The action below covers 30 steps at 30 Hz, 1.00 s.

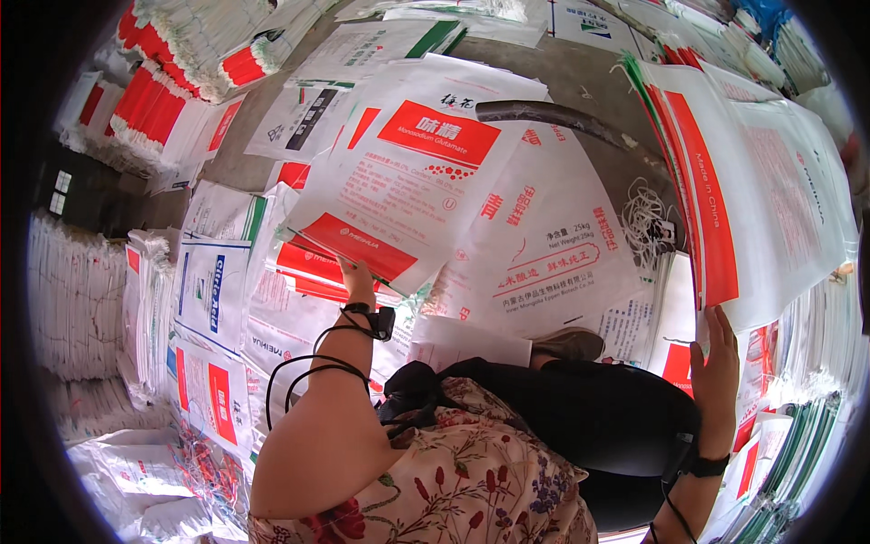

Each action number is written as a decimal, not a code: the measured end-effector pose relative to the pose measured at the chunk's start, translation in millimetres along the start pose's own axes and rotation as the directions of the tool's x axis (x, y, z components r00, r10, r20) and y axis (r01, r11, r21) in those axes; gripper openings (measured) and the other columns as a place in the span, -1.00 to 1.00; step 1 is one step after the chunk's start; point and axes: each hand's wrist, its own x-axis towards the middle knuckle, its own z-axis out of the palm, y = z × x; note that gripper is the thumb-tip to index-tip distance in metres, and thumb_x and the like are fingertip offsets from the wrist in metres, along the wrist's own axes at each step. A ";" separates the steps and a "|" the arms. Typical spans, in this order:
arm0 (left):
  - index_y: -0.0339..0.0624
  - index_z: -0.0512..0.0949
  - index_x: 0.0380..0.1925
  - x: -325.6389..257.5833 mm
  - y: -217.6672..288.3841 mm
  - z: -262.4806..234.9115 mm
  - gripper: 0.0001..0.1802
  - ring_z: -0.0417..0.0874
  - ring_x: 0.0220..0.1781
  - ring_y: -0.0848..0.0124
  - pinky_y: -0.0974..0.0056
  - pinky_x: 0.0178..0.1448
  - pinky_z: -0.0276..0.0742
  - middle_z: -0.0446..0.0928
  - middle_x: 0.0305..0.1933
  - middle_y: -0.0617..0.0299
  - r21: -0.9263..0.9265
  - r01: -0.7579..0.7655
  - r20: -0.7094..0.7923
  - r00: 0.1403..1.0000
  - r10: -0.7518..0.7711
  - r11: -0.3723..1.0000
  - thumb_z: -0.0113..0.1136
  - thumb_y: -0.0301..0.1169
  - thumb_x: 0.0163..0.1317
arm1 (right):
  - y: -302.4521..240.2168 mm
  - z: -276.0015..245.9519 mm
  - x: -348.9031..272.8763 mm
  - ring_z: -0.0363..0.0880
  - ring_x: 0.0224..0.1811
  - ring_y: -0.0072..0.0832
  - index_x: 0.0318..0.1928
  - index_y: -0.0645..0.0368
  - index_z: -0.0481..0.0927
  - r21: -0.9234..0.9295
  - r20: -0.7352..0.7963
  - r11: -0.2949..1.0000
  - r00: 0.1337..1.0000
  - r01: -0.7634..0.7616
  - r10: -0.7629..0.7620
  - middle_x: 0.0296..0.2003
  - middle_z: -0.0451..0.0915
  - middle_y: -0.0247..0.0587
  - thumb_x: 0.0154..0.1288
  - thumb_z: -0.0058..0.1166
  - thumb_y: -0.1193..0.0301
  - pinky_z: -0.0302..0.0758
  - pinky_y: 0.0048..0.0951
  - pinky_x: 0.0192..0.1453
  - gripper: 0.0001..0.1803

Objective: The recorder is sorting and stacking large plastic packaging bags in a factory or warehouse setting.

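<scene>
A flat white sack with red printed panels (421,186) lies in front of me, partly over another white sack with red print (544,236). My left hand (358,279) is at its lower edge, fingers closed on that edge; the fingertips are partly hidden. On the right, a thick bundle of flat red-and-white sacks (702,195) leans upright. Against its lower edge rests my right hand (716,358), its fingers stretched out and the thumb apart. Each wrist wears a dark band, with a black cable beside it.
A dark curved tube (553,116) lies behind the sacks. Tangled white string (648,222) is near the right bundle. Stacks of folded sacks (77,295) line the left, and more bundles (816,453) stand at right. My shoe (571,344) is beside the front sacks.
</scene>
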 end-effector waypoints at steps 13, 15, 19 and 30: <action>0.05 0.44 0.32 -51.2 38.9 28.5 -0.53 0.56 -0.17 0.49 0.30 -0.15 0.53 0.57 -0.11 0.27 -0.099 0.054 0.008 0.999 -0.053 0.994 0.05 -0.19 0.44 | -4.2 -1.6 -2.6 0.29 0.41 0.04 0.37 0.09 0.35 -0.009 0.023 0.999 0.999 -0.042 0.043 0.38 0.32 0.03 0.29 0.08 0.50 0.33 -0.03 0.41 -0.39; -0.09 0.51 0.25 -34.6 23.7 21.6 -0.52 0.55 0.07 0.42 0.25 0.12 0.47 0.59 0.08 0.22 -0.104 -0.080 0.010 0.997 0.081 0.991 0.01 -0.10 0.46 | -4.5 -1.6 -2.2 0.29 0.41 0.05 0.37 0.09 0.35 -0.003 0.024 0.999 0.999 -0.033 0.033 0.38 0.31 0.03 0.29 0.08 0.49 0.33 -0.03 0.41 -0.39; -0.13 0.42 0.31 -40.7 23.9 31.0 -0.42 0.56 -0.07 0.51 0.40 -0.16 0.50 0.54 0.16 0.27 0.036 -0.013 0.058 0.998 0.011 0.999 -0.06 0.02 0.48 | -2.2 -0.9 -5.4 0.29 0.41 0.05 0.37 0.09 0.34 -0.003 0.030 0.999 0.998 -0.047 0.047 0.39 0.30 0.02 0.28 0.08 0.50 0.33 -0.02 0.41 -0.38; -0.23 0.41 0.30 -33.8 25.0 34.4 -0.29 0.53 0.15 0.28 0.15 0.21 0.42 0.56 0.16 0.12 0.136 0.033 0.021 0.999 -0.036 0.990 -0.14 0.14 0.46 | -4.8 -1.5 -7.8 0.30 0.40 0.04 0.37 0.10 0.35 -0.028 0.037 0.997 0.997 -0.066 0.067 0.39 0.30 0.01 0.27 0.09 0.52 0.33 -0.03 0.41 -0.38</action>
